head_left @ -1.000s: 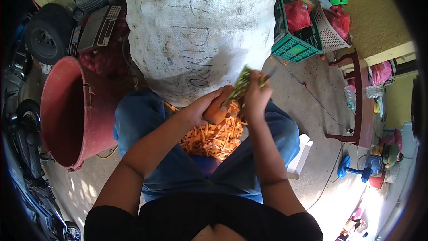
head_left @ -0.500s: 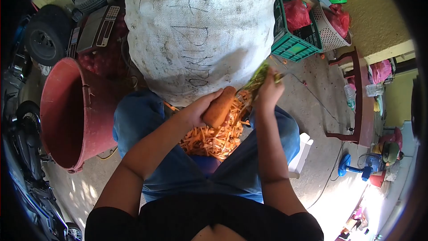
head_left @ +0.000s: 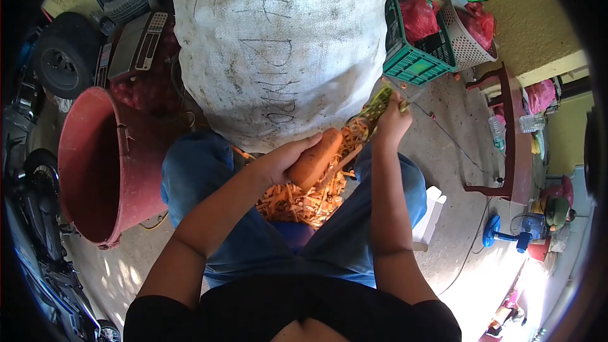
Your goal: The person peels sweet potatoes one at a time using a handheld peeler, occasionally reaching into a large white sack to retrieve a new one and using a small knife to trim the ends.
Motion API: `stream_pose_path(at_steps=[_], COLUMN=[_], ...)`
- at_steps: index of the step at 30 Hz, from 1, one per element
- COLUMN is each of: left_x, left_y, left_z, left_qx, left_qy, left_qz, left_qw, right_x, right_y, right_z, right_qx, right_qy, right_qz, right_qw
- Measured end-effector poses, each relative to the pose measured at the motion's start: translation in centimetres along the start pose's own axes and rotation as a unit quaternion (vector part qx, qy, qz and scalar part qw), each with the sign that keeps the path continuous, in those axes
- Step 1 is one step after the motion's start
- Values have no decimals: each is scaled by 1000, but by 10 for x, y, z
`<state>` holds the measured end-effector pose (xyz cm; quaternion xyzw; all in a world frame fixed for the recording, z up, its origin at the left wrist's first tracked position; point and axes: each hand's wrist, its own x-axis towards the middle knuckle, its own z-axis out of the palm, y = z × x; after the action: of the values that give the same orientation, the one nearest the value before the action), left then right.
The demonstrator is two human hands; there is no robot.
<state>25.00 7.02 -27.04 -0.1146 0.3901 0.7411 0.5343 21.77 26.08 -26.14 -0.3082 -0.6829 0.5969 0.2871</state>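
My left hand [head_left: 284, 159] is wrapped round a thick orange carrot [head_left: 315, 159], which tilts up to the right between my knees. My right hand [head_left: 392, 125] grips a green-handled peeler [head_left: 378, 104], up and to the right of the carrot and apart from it; its blade is hard to make out. A long strip of peel [head_left: 342, 163] dangles beside the carrot. Below lies a heap of orange carrot peelings [head_left: 303, 204], its container mostly hidden.
A big white woven sack [head_left: 278, 44] stands right in front of my knees. To the left is a red tub [head_left: 142, 171], with a scale [head_left: 136, 47] behind it. A green crate [head_left: 418, 66] and a white basket [head_left: 472, 54] stand at the back right. A blue fan [head_left: 491, 231] is at the right.
My right hand has moved slightly right and up with the peeler, away from the carrot. The carrot has shifted a little downward and right in my left hand. A peel strip now hangs beside it.
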Motion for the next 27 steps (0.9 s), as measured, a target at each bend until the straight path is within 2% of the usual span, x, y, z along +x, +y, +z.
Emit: stream_pose_path(at_steps=[1,2,3,4,5,6,8,9,11,12,13,14,15,16,17,19,21,22,23,25,26,27], left_x=[0,7,19,26,24,21,19,20,20,16,7,1,-1,-4,-5,6,29,30,29,17,14,10], left_y=[1,-1,-7,-10,-9,-9,-11,-10,-7,-8,-8,-7,-4,-2,-1,-1,-10,-10,-11,-9,-8,-7], left_z=[-1,-8,-22,-30,-27,-22,-16,-18,-22,-16,-4,3,4,4,2,-10,-30,-32,-30,-10,-10,-12], left_qx=[-8,-11,-46,-80,-78,-96,-104,-105,-6,-7,52,112,114,40,-36,-40,-109,-166,-165,-189,-190,-123], left_qy=[38,39,-40,-119,-118,-76,2,3,-35,-37,3,44,43,1,-41,-41,-100,-125,-125,-9,-8,-26], left_qz=[8,9,32,54,54,69,74,74,37,37,33,29,28,15,2,19,96,62,60,64,64,41], left_qw=[999,999,998,988,988,990,992,992,999,999,998,992,992,999,998,998,984,976,977,980,980,991], right_x=[-18,-21,-40,-53,-71,-81,-83,-79,-48,-26,-7,4,11,13,8,-19,-57,-74,-84,-78,-69,-57], right_y=[-12,11,1,10,-1,0,-7,-3,17,14,11,10,8,8,10,10,2,-1,-2,2,4,9], right_z=[3,9,9,14,17,20,19,20,19,15,9,5,2,1,1,7,14,18,20,22,21,21], right_qx=[25,43,10,-49,-49,-73,-105,-117,-128,-125,-121,-121,-37,46,44,3,-36,-58,-80,-85,-110,-134], right_qy=[-34,-47,-124,-141,-163,-149,-158,-155,-84,-48,-10,-8,14,35,34,-58,-140,-148,-155,-150,-122,-95], right_qz=[27,-23,-22,-86,-167,-214,-197,-205,-256,-158,-58,-58,-26,7,7,-29,-88,-132,-175,-194,-193,-192], right_qw=[999,998,992,985,971,963,962,959,955,978,991,991,999,998,998,998,986,978,969,966,967,968])
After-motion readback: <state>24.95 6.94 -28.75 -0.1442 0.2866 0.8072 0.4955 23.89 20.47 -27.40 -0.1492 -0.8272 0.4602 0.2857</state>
